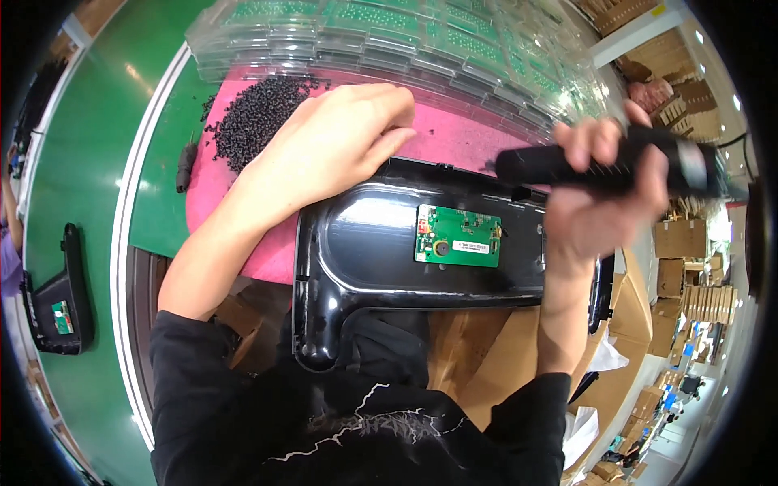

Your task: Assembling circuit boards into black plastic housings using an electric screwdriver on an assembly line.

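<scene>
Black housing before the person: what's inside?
A green board lies in the housing; whatever is beneath the board is covered. The right forearm hides part of the housing's right side.

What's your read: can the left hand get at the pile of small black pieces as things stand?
Probably yes: the left hand is close beside the black pile, with nothing visible between them, though its curled fingers point away.

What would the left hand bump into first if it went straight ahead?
Going straight, the left hand would probably meet the clear trays past some pink mat, but its height is unclear.
</scene>
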Demonstrator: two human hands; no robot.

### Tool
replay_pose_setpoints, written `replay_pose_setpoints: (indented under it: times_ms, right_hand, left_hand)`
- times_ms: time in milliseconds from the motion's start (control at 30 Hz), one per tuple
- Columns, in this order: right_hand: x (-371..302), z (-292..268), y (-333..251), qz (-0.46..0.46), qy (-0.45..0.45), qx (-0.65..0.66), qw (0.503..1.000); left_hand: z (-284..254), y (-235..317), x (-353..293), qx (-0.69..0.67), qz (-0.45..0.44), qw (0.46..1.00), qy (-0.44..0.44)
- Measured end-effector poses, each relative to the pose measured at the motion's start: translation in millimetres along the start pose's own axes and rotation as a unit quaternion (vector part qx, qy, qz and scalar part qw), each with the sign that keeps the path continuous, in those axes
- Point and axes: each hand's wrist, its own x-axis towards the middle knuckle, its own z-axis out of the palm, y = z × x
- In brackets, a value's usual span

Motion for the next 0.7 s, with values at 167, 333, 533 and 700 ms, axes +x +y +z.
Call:
replay_pose_setpoints:
  times_ms: [167, 333, 533, 700]
  right_hand:
    - [-9.6, 9.7, -28.6, 0.039, -0.094, 0.184, 0.978]
    - [-20.3, 13.4, -37.8, 0.06, -0.108, 0.218, 0.968]
    - [-31.5, 18.3, -35.6, 0.042, -0.115, 0.147, 0.981]
    - [-37.9, 19.0, -28.0, 0.041, -0.141, 0.065, 0.987]
  left_hand:
    - [-5.6, 3.9, -3.1, -0.054, 0.038, 0.998, 0.001]
    - [11.3, 31.8, 2.8, -0.352, 0.122, 0.916, -0.148]
    - [17.9, 32.5, -2.7, -0.134, 0.242, 0.959, -0.059]
    - [19.0, 34.0, -12.3, -0.041, 0.219, 0.974, -0.031]
